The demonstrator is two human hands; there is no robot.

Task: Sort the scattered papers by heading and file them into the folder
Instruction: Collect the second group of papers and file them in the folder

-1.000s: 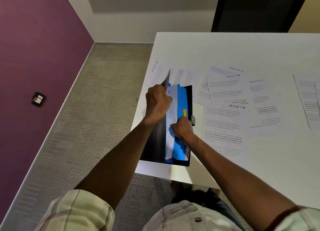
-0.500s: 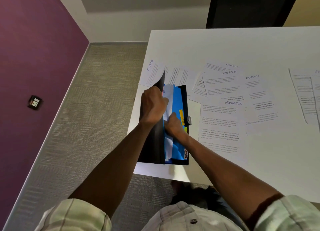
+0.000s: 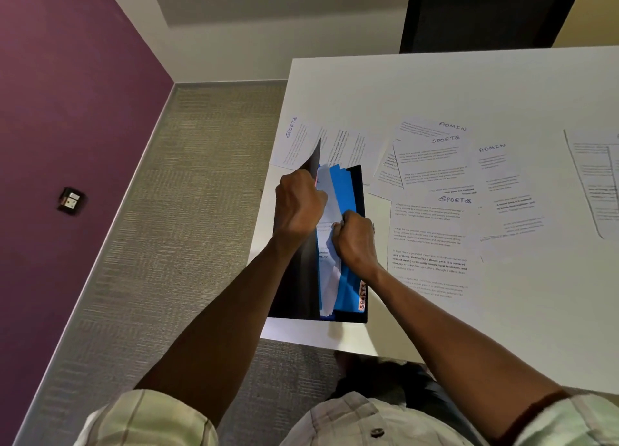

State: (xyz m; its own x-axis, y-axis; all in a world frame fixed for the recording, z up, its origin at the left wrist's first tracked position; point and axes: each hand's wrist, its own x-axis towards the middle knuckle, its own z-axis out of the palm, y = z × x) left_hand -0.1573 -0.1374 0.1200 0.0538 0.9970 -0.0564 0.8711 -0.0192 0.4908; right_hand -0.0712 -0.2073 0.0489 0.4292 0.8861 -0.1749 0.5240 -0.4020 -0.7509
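Both hands work at the open folder (image 3: 358, 191) on the tabletop (image 3: 469, 87).
Left hand (image 3: 298, 206) grips the black cover; right hand (image 3: 355, 241) pinches a white sheet (image 3: 330, 278) among blue dividers (image 3: 345, 191).

Room corner, seen from above. Left: purple wall (image 3: 67, 94) carrying a small dark socket box (image 3: 71, 200) with a light face. Far side: white wall (image 3: 268, 43) with a pale skirting strip along its foot. Floor: grey-beige carpet (image 3: 187, 228) with a fine ribbed weave. White bench (image 3: 469, 87) stands at right. Behind it, a dark panel (image 3: 485, 13); beside that, a yellow wall (image 3: 593, 10). Lighting is even and soft
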